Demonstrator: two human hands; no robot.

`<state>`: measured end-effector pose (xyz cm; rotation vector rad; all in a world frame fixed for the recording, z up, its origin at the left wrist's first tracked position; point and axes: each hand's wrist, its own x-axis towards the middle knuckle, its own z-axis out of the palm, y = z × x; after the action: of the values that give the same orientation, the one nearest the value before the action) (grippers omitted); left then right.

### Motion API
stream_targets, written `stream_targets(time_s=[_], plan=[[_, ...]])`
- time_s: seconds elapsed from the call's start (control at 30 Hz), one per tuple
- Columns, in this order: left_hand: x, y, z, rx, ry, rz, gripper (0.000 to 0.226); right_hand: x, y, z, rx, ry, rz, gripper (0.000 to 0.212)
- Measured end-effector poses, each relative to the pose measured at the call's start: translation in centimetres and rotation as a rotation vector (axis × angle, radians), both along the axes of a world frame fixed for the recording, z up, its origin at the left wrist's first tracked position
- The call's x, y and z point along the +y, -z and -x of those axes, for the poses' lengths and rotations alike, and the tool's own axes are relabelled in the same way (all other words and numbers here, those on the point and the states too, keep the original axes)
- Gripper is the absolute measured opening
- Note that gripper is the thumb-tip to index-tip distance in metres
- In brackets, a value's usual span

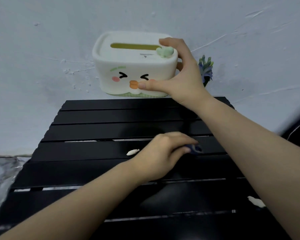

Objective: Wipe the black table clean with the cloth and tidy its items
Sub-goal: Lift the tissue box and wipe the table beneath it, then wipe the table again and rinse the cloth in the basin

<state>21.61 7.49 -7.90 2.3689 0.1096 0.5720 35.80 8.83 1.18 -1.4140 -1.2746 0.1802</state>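
My right hand [182, 73] grips the right end of a white tissue box [128, 70] with a cartoon face, held above the far edge of the black slatted table [94, 153]; the thumb lies on its front, the fingers on its lid. My left hand [164, 153] rests on the middle of the table, its fingers curled round a small dark blue cloth [195, 148] that is mostly hidden beneath them. A white scrap [132, 152] lies just left of that hand. Another white scrap [255, 201] lies near the table's right edge, beside my right forearm.
A pale plastered wall stands right behind the table. A small plant with purple flowers [205, 70] sits at the back right, partly hidden by my right hand. Marbled floor [0, 172] shows at the left. A dark object fills the right edge [298, 134].
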Motion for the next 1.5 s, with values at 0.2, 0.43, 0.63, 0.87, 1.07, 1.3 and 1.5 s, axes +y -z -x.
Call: stream_targets(time_s=[0.2,0.43,0.63,0.87,1.07,1.3,1.5], plan=[[10.2,-0.7,8.2,0.079,-0.430,-0.273,0.030,0.5,2.0,0.1,0.031,0.002,0.011,0.092],[18.3,1.9,12.8,0.231,-0.900,-0.164,0.029,1.4,4.4,0.4,0.078,0.000,0.015,0.097],[8.9,1.3,11.7,0.149,-0.603,-0.188,0.030,1.0,6.5,1.2,0.043,-0.034,0.097,0.096],[4.2,-0.5,13.4,0.139,-0.378,0.066,0.029,1.4,8.4,2.6,0.122,-0.078,0.212,0.101],[7.9,-1.4,16.2,-0.108,-0.850,0.217,0.027,0.9,7.8,3.1,0.159,-0.138,0.346,0.127],[8.7,1.6,16.9,0.318,-1.010,0.033,0.044,-8.8,7.3,2.8,-0.198,0.132,0.719,0.093],[3.1,1.0,12.0,0.312,-0.835,-0.042,0.037,-16.2,9.1,4.3,-0.505,0.168,0.994,0.083]])
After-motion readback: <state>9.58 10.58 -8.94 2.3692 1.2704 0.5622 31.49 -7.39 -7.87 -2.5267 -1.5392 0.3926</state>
